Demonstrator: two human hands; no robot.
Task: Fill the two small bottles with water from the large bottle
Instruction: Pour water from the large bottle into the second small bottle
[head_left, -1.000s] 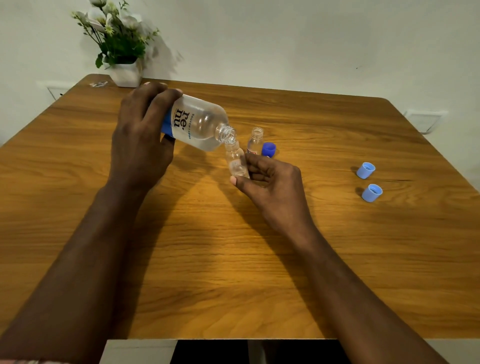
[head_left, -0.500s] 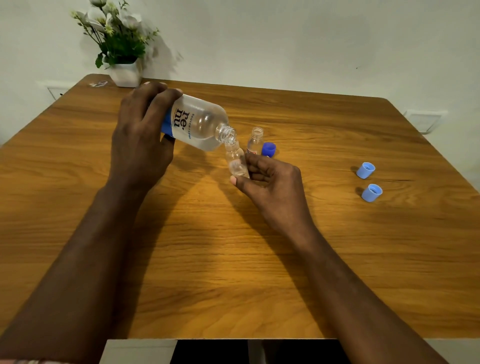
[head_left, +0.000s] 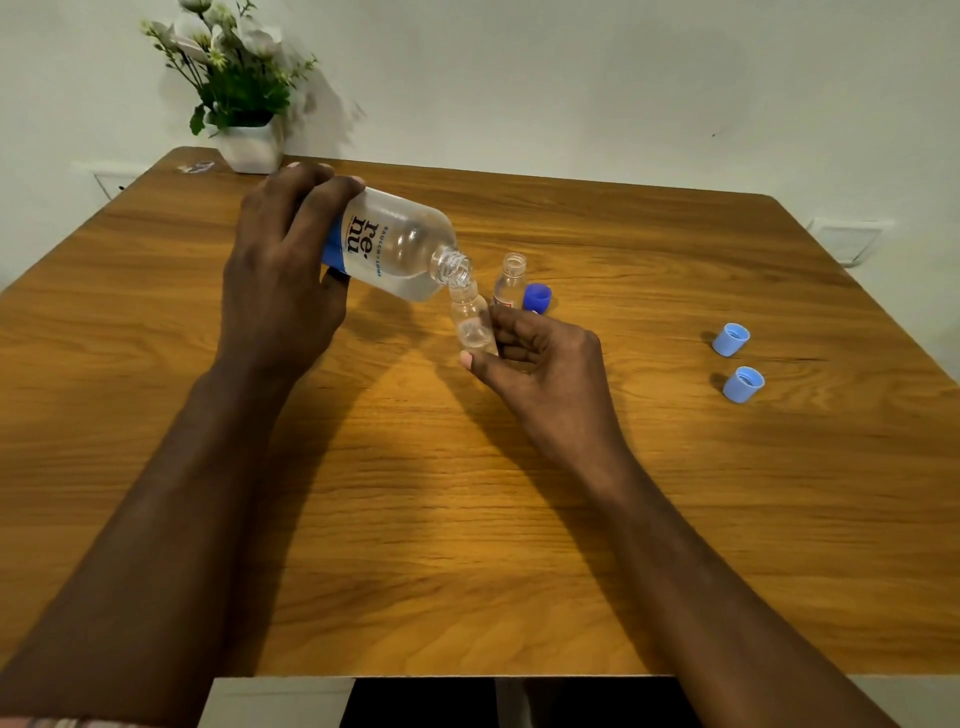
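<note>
My left hand (head_left: 280, 280) grips the large clear bottle (head_left: 400, 244) with a blue label, tipped on its side with its open mouth pointing right and down. That mouth meets the neck of a small clear bottle (head_left: 470, 322), which my right hand (head_left: 540, 364) holds tilted between thumb and fingers. Water lies along the lower side of the large bottle. A second small bottle (head_left: 510, 280) stands upright and uncapped just behind my right hand.
A dark blue cap (head_left: 537, 299) lies beside the standing small bottle. Two light blue caps (head_left: 731, 339) (head_left: 743, 384) sit at the right of the wooden table (head_left: 467, 519). A white pot of flowers (head_left: 249, 140) stands at the far left corner.
</note>
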